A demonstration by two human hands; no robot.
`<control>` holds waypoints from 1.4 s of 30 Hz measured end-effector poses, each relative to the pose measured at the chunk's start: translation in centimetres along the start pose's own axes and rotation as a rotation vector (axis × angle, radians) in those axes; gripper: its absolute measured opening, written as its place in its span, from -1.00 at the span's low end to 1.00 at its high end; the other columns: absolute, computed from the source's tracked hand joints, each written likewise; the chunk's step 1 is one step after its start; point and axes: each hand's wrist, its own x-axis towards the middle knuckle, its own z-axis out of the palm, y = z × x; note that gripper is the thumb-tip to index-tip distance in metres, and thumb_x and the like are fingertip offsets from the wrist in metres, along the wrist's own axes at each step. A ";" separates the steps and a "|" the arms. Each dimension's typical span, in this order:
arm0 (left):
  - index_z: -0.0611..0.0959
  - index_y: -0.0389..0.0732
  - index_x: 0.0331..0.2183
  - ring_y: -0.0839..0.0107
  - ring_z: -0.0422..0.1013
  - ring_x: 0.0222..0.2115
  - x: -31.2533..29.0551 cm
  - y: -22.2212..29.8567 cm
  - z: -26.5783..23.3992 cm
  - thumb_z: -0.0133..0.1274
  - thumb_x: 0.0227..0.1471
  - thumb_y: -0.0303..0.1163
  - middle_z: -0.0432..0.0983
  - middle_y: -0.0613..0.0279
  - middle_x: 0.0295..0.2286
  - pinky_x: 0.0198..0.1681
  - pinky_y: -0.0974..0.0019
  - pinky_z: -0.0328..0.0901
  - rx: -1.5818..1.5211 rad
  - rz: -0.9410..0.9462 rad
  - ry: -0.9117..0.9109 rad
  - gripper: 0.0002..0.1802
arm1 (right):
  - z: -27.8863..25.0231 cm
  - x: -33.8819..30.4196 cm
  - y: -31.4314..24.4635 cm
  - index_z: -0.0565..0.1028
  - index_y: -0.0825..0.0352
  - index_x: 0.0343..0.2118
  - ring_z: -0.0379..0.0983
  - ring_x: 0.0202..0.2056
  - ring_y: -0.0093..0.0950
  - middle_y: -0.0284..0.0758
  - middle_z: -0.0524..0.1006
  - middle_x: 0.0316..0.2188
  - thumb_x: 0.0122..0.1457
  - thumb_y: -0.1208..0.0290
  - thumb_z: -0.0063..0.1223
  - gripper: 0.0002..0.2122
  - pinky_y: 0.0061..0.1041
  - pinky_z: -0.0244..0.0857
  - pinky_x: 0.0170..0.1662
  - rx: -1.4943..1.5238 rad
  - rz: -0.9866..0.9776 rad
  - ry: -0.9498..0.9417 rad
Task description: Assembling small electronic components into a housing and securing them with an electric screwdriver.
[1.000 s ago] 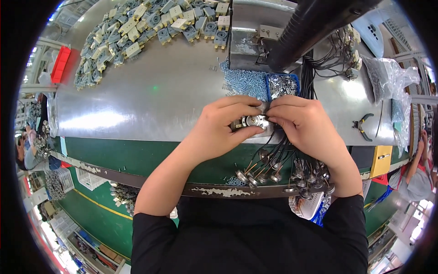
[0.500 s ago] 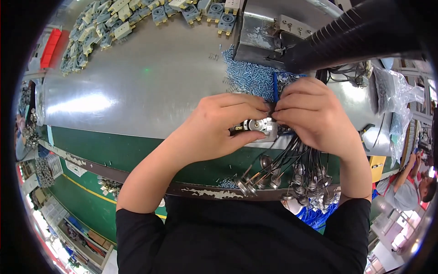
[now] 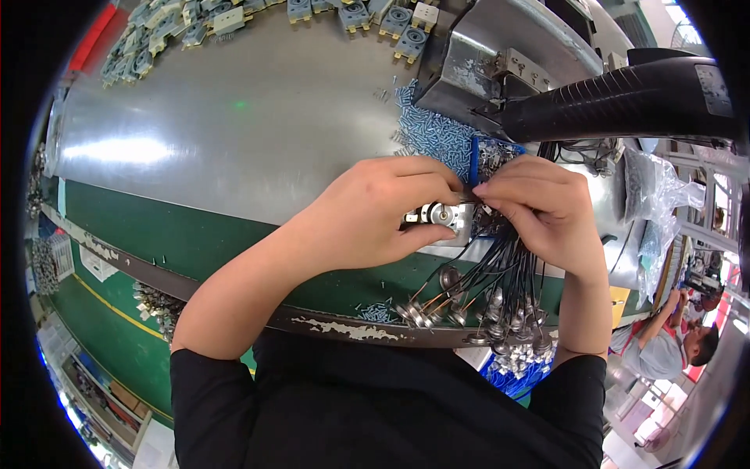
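Red bin (image 3: 92,41): far left, cut by the picture's dark rim; contents cannot be told.
White crate (image 3: 97,263): on the green floor beyond the bench; contents too small to tell.
Switch-like units (image 3: 353,16), grey and cream: many, loose in a heap along the back of the metal tabletop (image 3: 234,133).
Left hand (image 3: 398,205): partly closed, thumb below and fingers above, gripping a metal part.
Screws (image 3: 437,129), bluish: one loose pile on the tabletop, directly left of the blue tray.
Metal part (image 3: 444,214), round-faced: between the left thumb and fingers, near the tabletop's front edge, just in front of the tray.
Blue tray (image 3: 474,160): small, rimmed, holding many small silvery metal pieces (image 3: 494,151); partly covered by the right hand.
Cables (image 3: 512,258), black: a bundle over the front edge, round metal ends hanging below.
Right hand (image 3: 547,207): thumb and fingertips drawn close together beside the metal part; whether anything is pinched there cannot be told.
Clear plastic bag (image 3: 668,191): crumpled, right end of the bench; contents unclear.
Co-worker (image 3: 660,352): far right, grey top, arms raised.
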 end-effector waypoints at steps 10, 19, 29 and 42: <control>0.68 -0.28 -0.24 0.08 0.63 -0.16 -0.3 -0.4 0.4 0.48 -0.08 -0.46 0.65 0.08 -0.12 -0.12 0.15 0.53 -0.015 0.018 0.049 -0.66 | 2.0 0.1 -0.9 0.67 0.41 -0.33 0.68 -0.23 -0.26 -0.19 0.71 -0.33 0.03 0.70 0.30 -0.87 -0.37 0.54 -0.13 0.048 0.129 0.048; 0.68 -0.29 -0.27 0.09 0.62 -0.20 -0.3 -0.7 0.5 0.48 -0.06 -0.45 0.62 0.09 -0.18 -0.14 0.16 0.53 -0.020 0.051 0.055 -0.68 | 1.6 0.1 -0.7 0.72 0.40 -0.26 0.67 -0.26 -0.27 -0.21 0.72 -0.34 0.00 0.69 0.33 -0.79 -0.34 0.53 -0.12 0.011 -0.082 -0.039; 0.67 -0.28 -0.24 0.07 0.60 -0.21 -0.4 -0.4 0.3 0.47 -0.07 -0.42 0.59 0.10 -0.17 -0.14 0.12 0.51 -0.017 0.024 0.047 -0.65 | 1.7 0.9 -1.4 0.60 0.36 0.07 0.69 -0.28 -0.33 -0.28 0.72 -0.34 0.03 0.69 0.32 -0.54 -0.40 0.53 -0.11 -0.022 -0.002 -0.023; 0.72 -0.22 -0.22 0.09 0.60 -0.17 0.0 -0.1 0.5 0.44 -0.05 -0.40 0.61 0.15 -0.13 -0.13 0.13 0.52 -0.009 0.033 0.073 -0.68 | 1.9 0.3 -1.3 0.45 0.38 0.21 0.58 -0.40 -0.34 -0.30 0.64 -0.36 0.00 0.71 0.39 -0.37 -0.41 0.43 -0.28 -0.322 -0.240 0.126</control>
